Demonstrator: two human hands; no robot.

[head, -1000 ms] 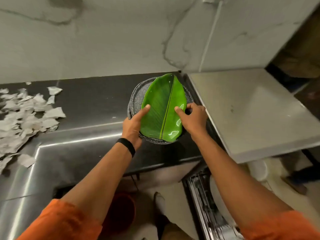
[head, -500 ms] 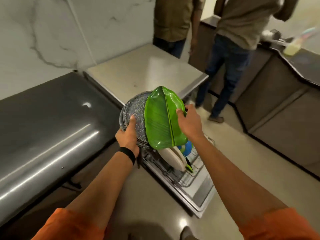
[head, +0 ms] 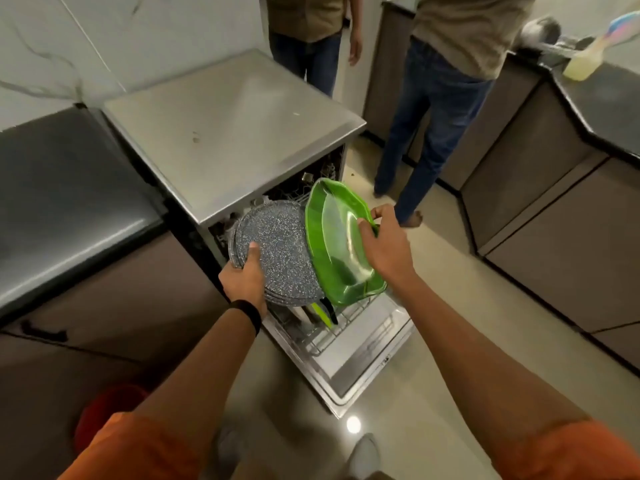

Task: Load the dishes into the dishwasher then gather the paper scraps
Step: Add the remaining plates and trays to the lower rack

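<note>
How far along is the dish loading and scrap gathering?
Done: a few items stand in the dishwasher rack. In hand: the left hand grips speckled grey plates, the right hand a green leaf plate, above the rack. Left: slotting both; paper scraps are out of view.

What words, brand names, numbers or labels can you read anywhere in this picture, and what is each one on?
No text reads clearly anywhere.
dishwasher door: one small dark mark near its front edge, too small to read.
bottle at the far right: blurred, no label legible.
speckled grey plates and green leaf plate: no print visible.
</note>
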